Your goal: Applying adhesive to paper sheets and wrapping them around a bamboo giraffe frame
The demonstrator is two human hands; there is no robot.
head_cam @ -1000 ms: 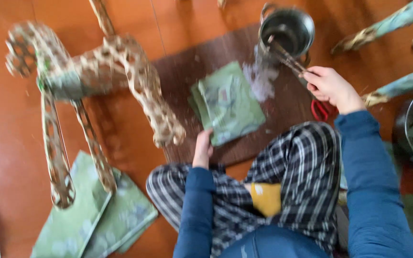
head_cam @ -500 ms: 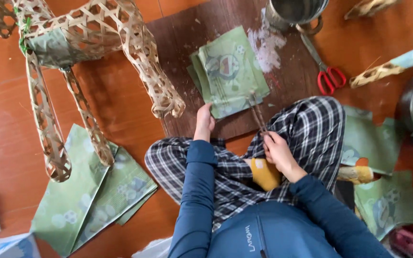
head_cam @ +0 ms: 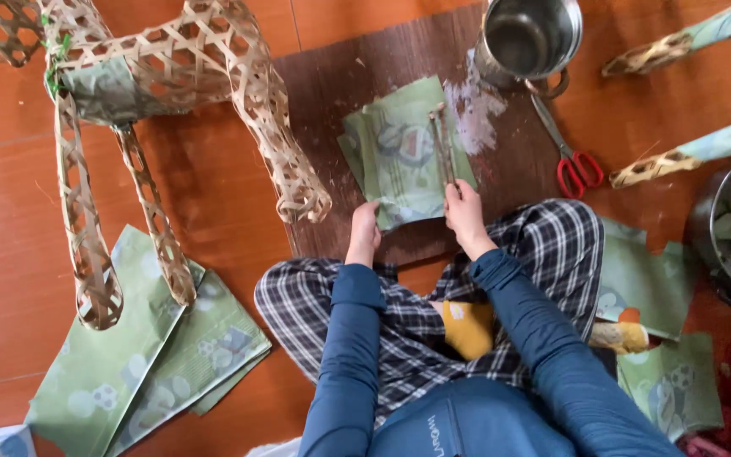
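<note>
The person is sitting cross-legged on the floor [head_cam: 213,203] in checked trousers [head_cam: 399,313] and blue sleeves, reaching out to a dark wooden board [head_cam: 357,93] that is lying just beyond the knees. On the near edge of the board the left hand [head_cam: 365,230] is pressing down with curled fingers on the corner of a stack of green paper sheets [head_cam: 399,161], which is sitting in the middle of the board. The right hand [head_cam: 465,211] is closed around the near end of a thin brush-like stick [head_cam: 442,144], which is resting across the stack, pointing away. Beyond the stack, at the far right corner of the board, a metal pot [head_cam: 528,38] is standing beside a whitish smear. Red-handled scissors [head_cam: 570,156] are lying off the board's right edge. Left of the board a woven bamboo frame [head_cam: 171,76] is sprawling, with more green sheets [head_cam: 145,355] lying near its legs
</note>
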